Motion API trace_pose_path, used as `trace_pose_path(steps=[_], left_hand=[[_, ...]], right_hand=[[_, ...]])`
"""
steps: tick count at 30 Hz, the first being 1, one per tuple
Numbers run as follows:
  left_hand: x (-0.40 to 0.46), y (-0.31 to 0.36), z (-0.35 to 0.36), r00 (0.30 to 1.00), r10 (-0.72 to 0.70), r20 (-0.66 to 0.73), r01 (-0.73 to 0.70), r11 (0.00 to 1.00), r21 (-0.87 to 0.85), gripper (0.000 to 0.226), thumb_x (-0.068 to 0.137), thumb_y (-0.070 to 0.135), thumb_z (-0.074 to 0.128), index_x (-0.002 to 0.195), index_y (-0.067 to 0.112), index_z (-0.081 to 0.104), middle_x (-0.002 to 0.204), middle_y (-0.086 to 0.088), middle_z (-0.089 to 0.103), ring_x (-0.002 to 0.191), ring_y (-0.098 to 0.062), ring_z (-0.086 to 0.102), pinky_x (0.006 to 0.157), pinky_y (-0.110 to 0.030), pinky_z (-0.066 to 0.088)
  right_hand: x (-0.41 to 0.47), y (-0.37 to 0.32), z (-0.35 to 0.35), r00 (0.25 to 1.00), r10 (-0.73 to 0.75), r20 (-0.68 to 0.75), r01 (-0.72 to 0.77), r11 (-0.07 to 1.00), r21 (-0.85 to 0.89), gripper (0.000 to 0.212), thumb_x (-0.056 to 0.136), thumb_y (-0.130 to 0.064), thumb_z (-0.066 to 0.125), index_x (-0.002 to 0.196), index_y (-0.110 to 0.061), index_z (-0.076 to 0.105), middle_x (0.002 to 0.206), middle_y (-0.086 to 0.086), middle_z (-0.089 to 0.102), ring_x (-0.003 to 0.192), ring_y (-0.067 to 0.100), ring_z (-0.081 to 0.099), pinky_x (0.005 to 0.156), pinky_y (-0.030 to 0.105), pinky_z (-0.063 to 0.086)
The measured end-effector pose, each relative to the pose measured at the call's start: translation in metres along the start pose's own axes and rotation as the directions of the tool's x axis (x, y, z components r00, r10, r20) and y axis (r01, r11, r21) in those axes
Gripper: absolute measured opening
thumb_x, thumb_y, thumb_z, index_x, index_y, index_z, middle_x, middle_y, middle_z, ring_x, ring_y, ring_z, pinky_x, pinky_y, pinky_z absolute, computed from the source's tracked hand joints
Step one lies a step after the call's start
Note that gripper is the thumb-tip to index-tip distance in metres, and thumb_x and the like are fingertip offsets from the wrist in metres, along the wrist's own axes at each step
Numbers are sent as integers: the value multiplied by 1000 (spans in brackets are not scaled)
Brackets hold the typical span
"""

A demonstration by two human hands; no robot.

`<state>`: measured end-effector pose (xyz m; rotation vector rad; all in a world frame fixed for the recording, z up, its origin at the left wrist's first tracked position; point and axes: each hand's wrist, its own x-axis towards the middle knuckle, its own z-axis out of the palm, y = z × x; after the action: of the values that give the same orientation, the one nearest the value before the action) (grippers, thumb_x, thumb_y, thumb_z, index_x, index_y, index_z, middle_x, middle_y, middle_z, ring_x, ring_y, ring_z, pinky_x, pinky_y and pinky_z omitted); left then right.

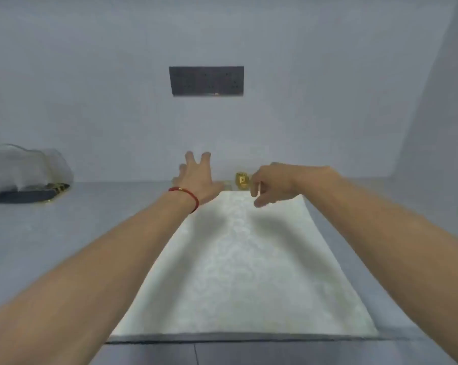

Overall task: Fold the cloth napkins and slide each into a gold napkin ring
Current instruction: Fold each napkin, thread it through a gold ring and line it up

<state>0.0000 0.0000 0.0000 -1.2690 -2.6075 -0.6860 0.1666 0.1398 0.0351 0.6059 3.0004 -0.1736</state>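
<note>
My left hand (pixel 196 177) is stretched out past the far left corner of the long white patterned cloth napkin (pixel 238 267), its fingers (pixel 205 158) spread wide apart and holding nothing; I cannot tell whether the palm touches the cloth or hangs above it. My right hand (pixel 272 184) hangs over the far right end of the napkin with its fingers (pixel 258 196) curled loosely downward; something thin and pale seems to show between them, but it is too blurred to say whether I hold anything.

The small gold napkin ring (pixel 242 181) stands upright on the grey worktop (pixel 64 233) just beyond the napkin's far edge, between my two hands and just beside the right one (nearer to it than to the left). Neither hand touches it, as far as I can see.

As for progress, I judge little is done: the napkin lies flat as a long strip running from the near edge of the worktop to the far end, perhaps folded once already, and it is not in the ring. Further folding and the sliding are left.

Far off to the left lies a heap of pale cloth on a dark, gold-edged tray (pixel 24 197).
</note>
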Motion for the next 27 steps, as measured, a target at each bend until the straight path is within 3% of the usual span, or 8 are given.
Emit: trace_pose_path(steps=[4, 7, 11, 14, 19, 23, 25, 27], left_hand=[[-88, -16, 43, 925, 221, 310, -193, 974, -118, 37, 84, 35, 67, 120, 25, 65, 123, -1, 58, 117, -20, 53, 99, -32, 44], [-138, -18, 75, 893, 307, 328, -273, 951, -147, 21, 88, 37, 61, 103, 27, 72, 103, 6, 59, 102, -15, 56, 88, -29, 47], [-161, -22, 102, 898, 283, 338, -242, 957, -158, 27, 85, 56, 54, 96, 35, 67, 94, 16, 56, 94, -10, 53, 87, -32, 45], [-167, -19, 105, 917, 251, 310, -230, 968, -103, 34, 87, 65, 45, 93, 37, 64, 95, 17, 55, 95, -9, 50, 90, -36, 44], [-162, -5, 93, 858, 239, 455, -295, 954, 56, 71, 83, 82, 35, 119, 26, 59, 113, 8, 56, 105, -17, 52, 87, -37, 45], [-150, 4, 95, 892, 262, 368, -346, 920, 184, 28, 101, 24, 44, 128, 18, 48, 93, -6, 52, 86, -29, 51, 71, -37, 41], [-144, 2, 96, 930, 195, 311, -242, 963, 121, 42, 90, 1, 40, 125, 21, 51, 84, -4, 46, 77, -29, 45, 68, -35, 36], [-141, -4, 97, 943, 186, 277, -218, 972, 89, 49, 84, -4, 36, 124, 20, 52, 77, -3, 44, 73, -29, 45, 66, -34, 34]], right_hand=[[-46, -14, 78, 934, 56, 354, -59, 998, -3, 38, 76, -52, 86, 104, -33, 69, 105, -5, 73, 96, 18, 70, 86, 34, 59], [-73, -2, 126, 965, 19, 260, -60, 987, 151, 38, 75, -53, 86, 105, -37, 68, 107, -12, 64, 98, 12, 62, 88, 31, 53], [-83, 8, 165, 985, -2, 173, -61, 931, 359, 26, 79, -41, 87, 95, -36, 68, 100, -11, 57, 85, 5, 56, 74, 20, 44], [-81, 10, 180, 994, -9, 111, -49, 862, 505, 17, 79, -37, 88, 84, -32, 73, 92, -7, 62, 74, 13, 56, 67, 29, 51], [-69, 21, 173, 1000, 10, 0, -9, 841, 540, 19, 86, -39, 81, 74, -26, 76, 71, -9, 68, 65, 12, 58, 66, 33, 52], [-56, 24, 175, 987, 25, -160, 59, 865, 498, 23, 90, -50, 72, 89, -28, 64, 89, -11, 66, 81, 11, 61, 81, 36, 52], [-60, 42, 175, 1000, -4, -26, 13, 937, 348, 44, 80, -61, 77, 114, -38, 61, 116, -21, 63, 104, 2, 57, 95, 31, 47], [-63, 71, 177, 999, 44, -5, -42, 988, 149, 62, 78, -63, 78, 132, -41, 57, 128, -23, 55, 117, 2, 49, 104, 32, 41]])
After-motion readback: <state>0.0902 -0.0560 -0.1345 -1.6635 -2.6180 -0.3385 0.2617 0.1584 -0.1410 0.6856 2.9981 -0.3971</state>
